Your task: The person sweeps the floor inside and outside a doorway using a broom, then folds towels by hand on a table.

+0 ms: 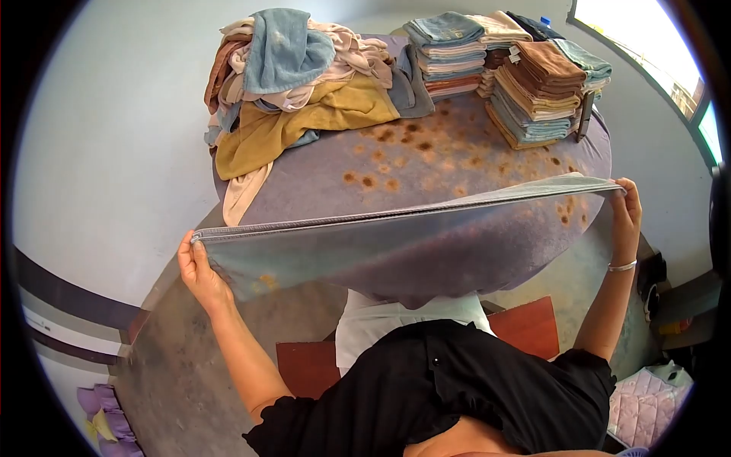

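Note:
A grey-blue towel (403, 209) is stretched out in front of me above the near part of the table. My left hand (202, 273) pinches one corner of it, low at the left. Higher up at the right, my right hand (627, 204) grips the opposite corner, fingers closed. Between the hands the hemmed upper edges run nearly straight, and the lower part hangs blurred and looks see-through. Behind it lies a loose heap of towels, with a blue towel (285, 53) on top and a mustard towel (304, 126) along its front.
Neat stacks of folded towels (537, 84) stand at the table's back right. A purple cover (297, 183) with brown stains drapes the round table. Below it, a reddish-brown wooden seat (525, 327) shows beside me. A quilted pink item (651, 404) lies at lower right.

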Demonstrator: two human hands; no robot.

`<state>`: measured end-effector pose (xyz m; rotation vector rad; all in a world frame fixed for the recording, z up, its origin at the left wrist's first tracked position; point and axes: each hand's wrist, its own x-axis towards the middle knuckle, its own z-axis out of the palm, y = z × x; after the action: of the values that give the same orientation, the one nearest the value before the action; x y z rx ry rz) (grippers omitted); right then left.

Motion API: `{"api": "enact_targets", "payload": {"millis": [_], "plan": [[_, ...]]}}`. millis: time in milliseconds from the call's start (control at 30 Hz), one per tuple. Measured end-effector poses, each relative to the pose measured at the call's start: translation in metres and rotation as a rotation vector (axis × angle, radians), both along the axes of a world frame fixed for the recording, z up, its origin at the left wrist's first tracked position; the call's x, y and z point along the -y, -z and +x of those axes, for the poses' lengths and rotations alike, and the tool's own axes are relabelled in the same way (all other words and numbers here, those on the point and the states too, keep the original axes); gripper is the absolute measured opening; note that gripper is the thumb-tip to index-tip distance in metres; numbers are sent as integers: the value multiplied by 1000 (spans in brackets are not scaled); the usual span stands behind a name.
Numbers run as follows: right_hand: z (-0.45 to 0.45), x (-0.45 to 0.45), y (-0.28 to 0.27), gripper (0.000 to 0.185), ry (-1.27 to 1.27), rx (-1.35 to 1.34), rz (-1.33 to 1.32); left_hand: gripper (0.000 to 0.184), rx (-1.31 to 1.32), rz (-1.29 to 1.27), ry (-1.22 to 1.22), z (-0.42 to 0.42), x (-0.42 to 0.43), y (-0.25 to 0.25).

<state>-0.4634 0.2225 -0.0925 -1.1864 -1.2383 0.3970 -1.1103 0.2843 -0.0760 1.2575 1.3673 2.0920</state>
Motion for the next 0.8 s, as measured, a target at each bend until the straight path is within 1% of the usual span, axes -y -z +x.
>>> {"api": "enact_targets", "payload": {"millis": [33, 67, 133, 200, 267, 300, 333, 400, 433, 500, 533, 600, 633, 700, 733, 800], "plan": [[5, 2, 4, 18, -47, -172, -7, 21, 0, 0, -4, 0, 2, 0], [7, 3, 7, 18, -50, -173, -9, 20, -11, -10, -14, 1, 6, -1], [0, 5, 4, 19, -91, -340, 192, 19, -24, -26, -24, 1, 11, -1], [3, 13, 2, 20, -119, -351, 213, 19, 41, 47, 46, 1, 14, 1], [-11, 20, -12, 21, -2, -450, 331, 19, 66, 52, 46, 7, 20, -3], [-18, 22, -19, 20, 100, -474, 364, 19, 92, 60, 44, 10, 21, -4], [-21, 22, -23, 20, 103, -474, 359, 19, 91, 55, 46, 10, 20, -3], [-25, 20, -27, 18, 340, -86, 201, 20, 68, 35, 36, 9, 12, -1], [-29, 13, -28, 16, 388, 70, 91, 20, 67, 27, 42, 9, 5, 1], [-20, -9, -15, 15, 349, 208, -41, 17, -27, -94, 35, 11, -18, 9], [-15, -21, -7, 14, 322, 235, -114, 17, -28, -99, 43, 11, -33, 18], [-3, -48, 13, 14, 259, 234, -217, 17, -266, -155, 37, 10, -67, 40], [2, -63, 24, 14, 223, 206, -244, 17, -268, -156, 45, 10, -84, 49], [7, -94, 47, 14, 207, 202, -157, 16, -464, -243, -32, 12, -114, 64], [18, -109, 62, 15, 209, 223, -177, 16, -466, -243, -23, 19, -122, 67], [7, -121, 68, 18, 325, 396, -220, 16, -622, -314, -105, 35, -135, 73]]}}
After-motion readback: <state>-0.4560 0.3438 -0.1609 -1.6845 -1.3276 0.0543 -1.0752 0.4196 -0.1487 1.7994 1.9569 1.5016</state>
